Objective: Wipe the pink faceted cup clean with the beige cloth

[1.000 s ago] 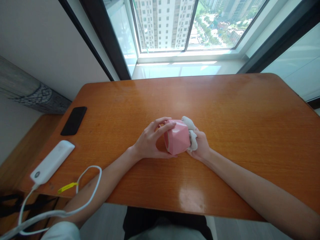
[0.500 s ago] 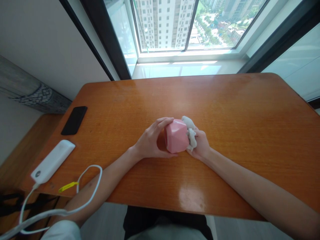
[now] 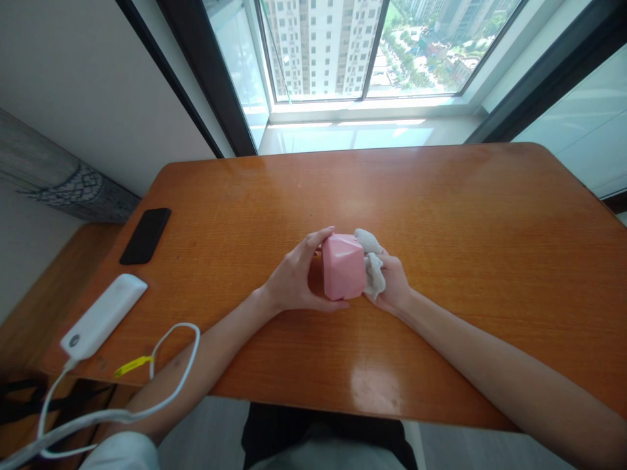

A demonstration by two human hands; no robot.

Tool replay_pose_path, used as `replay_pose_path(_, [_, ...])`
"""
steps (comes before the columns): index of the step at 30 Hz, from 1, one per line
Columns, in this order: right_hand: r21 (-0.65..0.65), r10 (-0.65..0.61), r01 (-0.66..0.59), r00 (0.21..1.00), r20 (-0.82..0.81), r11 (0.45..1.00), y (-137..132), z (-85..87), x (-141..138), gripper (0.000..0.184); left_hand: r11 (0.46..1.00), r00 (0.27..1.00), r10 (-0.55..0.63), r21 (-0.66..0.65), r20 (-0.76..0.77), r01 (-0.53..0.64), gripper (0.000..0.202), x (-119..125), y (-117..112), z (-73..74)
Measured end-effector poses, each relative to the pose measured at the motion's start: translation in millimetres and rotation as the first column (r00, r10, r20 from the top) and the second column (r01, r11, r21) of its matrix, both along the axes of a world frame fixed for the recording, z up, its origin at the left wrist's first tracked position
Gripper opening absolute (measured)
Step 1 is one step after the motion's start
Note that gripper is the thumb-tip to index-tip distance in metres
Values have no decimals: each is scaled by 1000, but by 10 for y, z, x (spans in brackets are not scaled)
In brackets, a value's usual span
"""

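Quick look at what's going on here: both hands are up over the middle of an orange wood tabletop (image 3: 441, 196), just in front of the person, with a pink faceted pot (image 3: 343, 266) held between them. It's off the surface as far as I can tell (the angle makes that hard to judge).

The left hand (image 3: 294, 277) is curved around the pot's left side, fingers (image 3: 313, 248) wrapped over the top edge and the thumb side running along the bottom. The right hand (image 3: 394, 284) is bunched up on the other side, pressing a crumpled white rag (image 3: 373, 269) against the pot's right side. The rag sits right between palm and pot, so you can't really see those fingertips.

Off to the left, well apart from the hands, there's a black phone (image 3: 145, 236) lying face down or face up (can't tell which), and a white power bank (image 3: 104, 316) nearer the front edge. A white cable (image 3: 176, 346) with a yellow tag (image 3: 133, 366) loops from the power bank and drops past the tabletop edge. Behind it all is a big window (image 3: 318, 52) looking out on high-rises.
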State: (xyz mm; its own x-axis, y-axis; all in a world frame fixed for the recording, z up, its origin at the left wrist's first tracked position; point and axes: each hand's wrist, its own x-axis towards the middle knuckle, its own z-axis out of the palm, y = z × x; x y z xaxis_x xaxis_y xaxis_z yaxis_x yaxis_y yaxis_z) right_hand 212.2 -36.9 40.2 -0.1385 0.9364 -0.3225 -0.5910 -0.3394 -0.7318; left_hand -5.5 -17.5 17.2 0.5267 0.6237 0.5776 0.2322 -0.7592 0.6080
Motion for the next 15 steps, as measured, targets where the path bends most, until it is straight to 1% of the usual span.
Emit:
replay_pose_path(1, [5, 2, -2, 1000, 3, 1000, -1, 1, -1, 20, 999, 1000, 1, -47, -10, -1, 136, 1, 3, 0])
replay_pose_path(2, [5, 1, -1, 1000, 3, 1000, 1, -1, 0, 21, 998, 1000, -2, -60, -27, 0, 138, -1, 13, -11])
replay_pose_path(3, [0, -3, 3, 1000, -1, 1000, 5, -5, 4, 22, 999, 999, -5, -39, -42, 4, 142, -5, 28, -31])
replay_pose_path(5, [-15, -8, 8, 1000, -12, 1000, 18, -19, 18, 24, 998, 998, -22, 65, -59, 26, 147, -18, 65, -82])
replay_pose_path(6, [-21, -1, 1, 1000, -16, 1000, 24, -27, 27, 25, 991, 997, -37, 127, -70, 46, 144, -25, 80, -106])
replay_pose_path(8, [-14, 25, -25, 999, -24, 1000, 32, -38, 46, 23, 971, 992, -61, 223, -109, 84, 131, -36, 95, -130])
replay_pose_path(10, [4, 55, -55, 998, -28, 998, 28, -36, 55, 21, 960, 991, -67, 263, -119, 97, 120, -35, 87, -118])
replay_pose_path(12, [20, 42, -42, 999, -25, 999, 11, -20, 49, 22, 969, 997, -60, 239, -54, 71, 117, -22, 62, -82])
replay_pose_path(13, [23, 22, -21, 1000, -20, 1000, 0, -9, 41, 23, 979, 998, -55, 197, -7, 56, 120, -13, 48, -62])
replay_pose_path(15, [23, -10, 10, 1000, 7, 1000, -22, 15, 20, 24, 997, 998, -41, 64, 55, 38, 129, -1, 26, -30])
